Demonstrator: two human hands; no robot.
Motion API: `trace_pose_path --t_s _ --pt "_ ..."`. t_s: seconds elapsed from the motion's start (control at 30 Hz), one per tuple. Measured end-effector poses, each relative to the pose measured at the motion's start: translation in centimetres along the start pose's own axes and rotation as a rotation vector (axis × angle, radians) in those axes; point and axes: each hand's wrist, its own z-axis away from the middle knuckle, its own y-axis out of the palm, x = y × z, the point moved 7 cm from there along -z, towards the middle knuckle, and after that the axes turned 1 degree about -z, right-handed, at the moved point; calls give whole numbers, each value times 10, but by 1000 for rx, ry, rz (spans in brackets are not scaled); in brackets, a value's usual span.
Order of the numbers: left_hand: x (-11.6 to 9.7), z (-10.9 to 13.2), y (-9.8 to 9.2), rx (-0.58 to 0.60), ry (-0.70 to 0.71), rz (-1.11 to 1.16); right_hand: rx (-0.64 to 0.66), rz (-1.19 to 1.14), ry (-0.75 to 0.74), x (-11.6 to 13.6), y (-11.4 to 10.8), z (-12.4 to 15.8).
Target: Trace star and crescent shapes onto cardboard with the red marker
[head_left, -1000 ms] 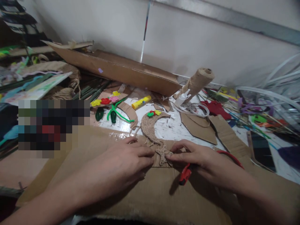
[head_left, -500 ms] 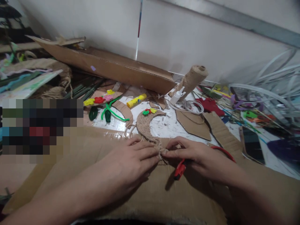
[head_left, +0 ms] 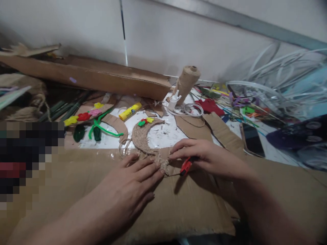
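By the far edge of the cardboard sheet (head_left: 196, 207), the spread left hand (head_left: 127, 189) and half-curled right hand (head_left: 204, 158) press a jute-twine tail (head_left: 162, 162) flat.

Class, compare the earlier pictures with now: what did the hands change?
The left hand has slid back from the twine end, fingers spreading on the cardboard. The small red tool has moved forward under the right hand; grip unclear. The twine crescent stayed put.

Rough jute twine (head_left: 142, 142) (matt cardboard (head_left: 184, 214) beneath)
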Motion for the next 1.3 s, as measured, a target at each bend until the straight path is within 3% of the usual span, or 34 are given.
trace_pose_path --t_s 0.13,0.63,1.07,1.3 --pt "0 1 0 -33 6 -50 33 -18 45 0 0 -1" --pt "-2 4 9 52 24 -224 7 51 74 -8 -4 -3" --pt "-5 4 1 80 32 -317 -108 41 37 -8 -20 1" --pt "8 -3 -19 85 -71 -243 -66 4 6 2 -6 1"
